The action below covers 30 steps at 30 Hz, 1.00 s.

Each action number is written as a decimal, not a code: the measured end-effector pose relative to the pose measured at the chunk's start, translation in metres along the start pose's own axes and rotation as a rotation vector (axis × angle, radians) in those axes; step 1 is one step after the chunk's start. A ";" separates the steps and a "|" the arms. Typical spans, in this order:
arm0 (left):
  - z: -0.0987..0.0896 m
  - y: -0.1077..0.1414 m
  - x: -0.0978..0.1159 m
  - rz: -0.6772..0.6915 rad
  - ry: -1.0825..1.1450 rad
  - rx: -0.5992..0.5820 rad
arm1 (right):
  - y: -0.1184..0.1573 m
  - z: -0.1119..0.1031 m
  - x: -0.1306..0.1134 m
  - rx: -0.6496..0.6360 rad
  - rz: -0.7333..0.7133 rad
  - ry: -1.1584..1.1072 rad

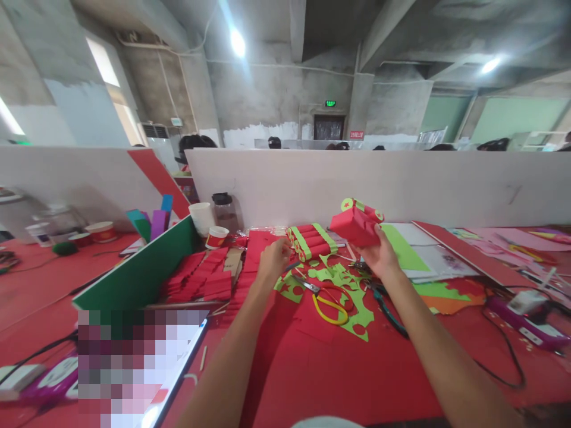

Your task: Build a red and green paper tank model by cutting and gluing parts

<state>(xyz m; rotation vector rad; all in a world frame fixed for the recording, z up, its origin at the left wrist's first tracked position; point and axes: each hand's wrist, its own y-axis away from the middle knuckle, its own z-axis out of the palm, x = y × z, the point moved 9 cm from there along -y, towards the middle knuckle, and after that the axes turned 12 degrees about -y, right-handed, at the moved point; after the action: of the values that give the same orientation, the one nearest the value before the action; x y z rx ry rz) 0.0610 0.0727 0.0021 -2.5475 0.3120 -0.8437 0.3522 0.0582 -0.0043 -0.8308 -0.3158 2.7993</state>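
My right hand (380,254) grips a red paper box (354,227), raised above the table. Behind the box show red rolls with light-green round ends (347,205), one marked with a red star. My left hand (275,259) is closed with its fingers curled, close beside a bundle of red paper rolls (312,241) edged with green strips; what it pinches, if anything, is hidden. Yellow-and-red-handled scissors (330,302) lie between my forearms on green paper scraps (352,285). Dark-handled pliers (387,306) rest below my right hand.
A green board (138,261) stands left of stacked red paper pieces (209,276). Paper cups (217,237) and a dark-lidded bottle (223,211) stand by the white partition (357,178). On the right are a red strip (464,252), paper sheets and a purple power strip (521,321). A lit screen (178,356) lies front left.
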 end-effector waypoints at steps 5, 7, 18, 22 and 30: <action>0.012 0.006 0.045 0.124 0.431 -0.159 | 0.002 0.007 0.011 -0.007 0.033 0.015; 0.020 0.009 0.058 0.101 0.542 -0.225 | 0.005 0.012 0.019 -0.019 0.056 0.025; 0.016 -0.013 0.037 -0.072 0.724 -0.206 | 0.013 0.027 0.024 -0.032 0.009 0.150; -0.012 -0.046 0.002 -0.203 0.971 0.046 | 0.010 0.024 0.019 -0.032 -0.030 0.254; -0.040 -0.103 -0.092 -0.638 1.029 0.509 | 0.004 0.022 -0.025 0.017 -0.365 0.616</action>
<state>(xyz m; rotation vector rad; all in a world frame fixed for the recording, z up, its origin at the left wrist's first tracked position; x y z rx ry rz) -0.0283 0.1814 0.0317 -1.5408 -0.4128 -2.1082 0.3595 0.0452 0.0256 -1.4052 -0.2974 2.0867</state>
